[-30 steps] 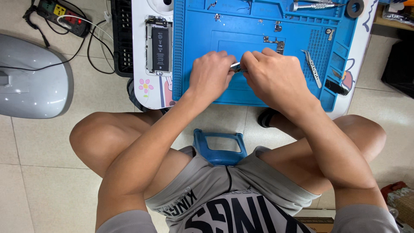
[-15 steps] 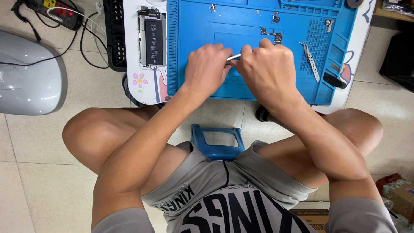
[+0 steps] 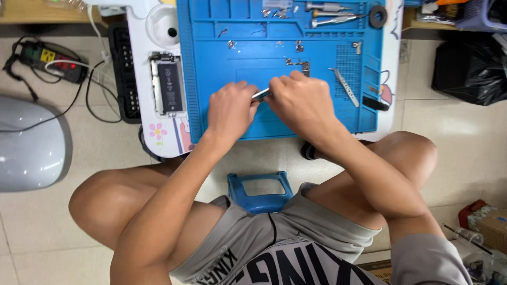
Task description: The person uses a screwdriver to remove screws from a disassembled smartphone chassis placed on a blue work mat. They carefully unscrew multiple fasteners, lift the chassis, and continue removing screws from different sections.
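Over a blue silicone repair mat on a small white desk, seen from above, two bare hands meet at the mat's centre. Both hands close together on a small silver metal part: the left hand curls around its left end, the right hand pinches its right end, knuckles almost touching. What exactly the part is cannot be told, as the fingers hide most of it. At 9 o'clock from the hands, an opened smartphone with its black battery showing lies on the desk just beside the mat. At 3 o'clock, metal tweezers lie tilted on the mat. At 12 o'clock, tiny screws and brackets are scattered, with screwdrivers in the mat's top tray. Below, at 6 o'clock, a blue stool shows between the person's bare knees.
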